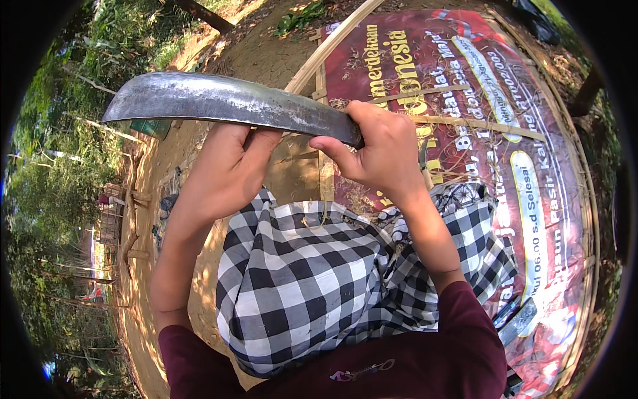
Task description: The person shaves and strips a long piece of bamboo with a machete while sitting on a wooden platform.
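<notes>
A machete [212, 100] with a broad, curved steel blade lies across the view, its rounded end to the left. My right hand [385, 149] is closed around its handle end, the thumb lying along the near side. Below the blade, my left hand [229, 166] is closed, its fingers partly hidden by the steel. A long pale bamboo strip [335, 41] runs from the top edge down behind the blade toward my left hand, which appears to grip its lower end. Black-and-white checked cloth [306, 266] covers my lap beneath both hands.
To the right, a red printed banner [458, 219] is spread out, with a thin bamboo strip [485, 124] and shavings on it. Dark flat objects [518, 322] lie at its near side. Left are bare earth, a green container [151, 128] and a pole rail [131, 199].
</notes>
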### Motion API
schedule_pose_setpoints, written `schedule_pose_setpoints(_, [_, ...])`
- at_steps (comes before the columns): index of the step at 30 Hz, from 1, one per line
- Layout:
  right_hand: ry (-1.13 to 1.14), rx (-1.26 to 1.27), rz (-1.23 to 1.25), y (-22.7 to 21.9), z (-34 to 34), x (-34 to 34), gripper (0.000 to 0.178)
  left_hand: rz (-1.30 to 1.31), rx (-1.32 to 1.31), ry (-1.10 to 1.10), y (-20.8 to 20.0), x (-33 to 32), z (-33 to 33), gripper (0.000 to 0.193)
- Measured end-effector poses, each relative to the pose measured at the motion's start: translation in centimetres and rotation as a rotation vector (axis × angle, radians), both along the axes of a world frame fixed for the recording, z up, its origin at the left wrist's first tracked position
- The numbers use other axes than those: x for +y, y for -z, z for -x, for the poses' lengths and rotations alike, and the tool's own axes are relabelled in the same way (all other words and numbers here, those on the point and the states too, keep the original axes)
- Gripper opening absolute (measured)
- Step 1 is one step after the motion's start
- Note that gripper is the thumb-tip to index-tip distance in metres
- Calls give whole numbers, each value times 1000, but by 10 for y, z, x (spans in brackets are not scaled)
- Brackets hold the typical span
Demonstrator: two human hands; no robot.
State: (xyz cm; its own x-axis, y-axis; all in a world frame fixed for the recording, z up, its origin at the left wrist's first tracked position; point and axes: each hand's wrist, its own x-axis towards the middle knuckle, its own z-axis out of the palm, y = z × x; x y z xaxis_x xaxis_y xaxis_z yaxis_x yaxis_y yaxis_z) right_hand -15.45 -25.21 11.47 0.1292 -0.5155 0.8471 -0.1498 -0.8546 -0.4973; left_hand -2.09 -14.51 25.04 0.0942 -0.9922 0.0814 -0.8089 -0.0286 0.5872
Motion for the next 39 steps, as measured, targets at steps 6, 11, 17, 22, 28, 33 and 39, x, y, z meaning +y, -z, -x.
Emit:
schedule_pose_setpoints(6, [14,-61,-54,35,2,-18,59,246,215,58,77,-41,22,16])
schedule_pose_setpoints(11, [110,68,-93,57,22,-30,61,43,337,-9,90,-42,31,15])
schedule_pose_setpoints(17, [37,164,-52,64,27,-31,62,-53,356,-103,113,-42,23,15])
schedule_pose_setpoints(22, [26,98,-214,80,21,-41,62,-79,401,-109,111,-48,31,15])
schedule_pose_setpoints(28, [-9,101,-154,83,21,-42,60,-107,308,-203,112,-42,34,14])
schedule_pose_setpoints(33, [-54,110,-156,82,18,-34,61,-32,333,-125,118,-38,29,13])
schedule_pose_setpoints(39, [6,68,-172,88,19,-43,61,-131,377,-172,117,-41,30,14])
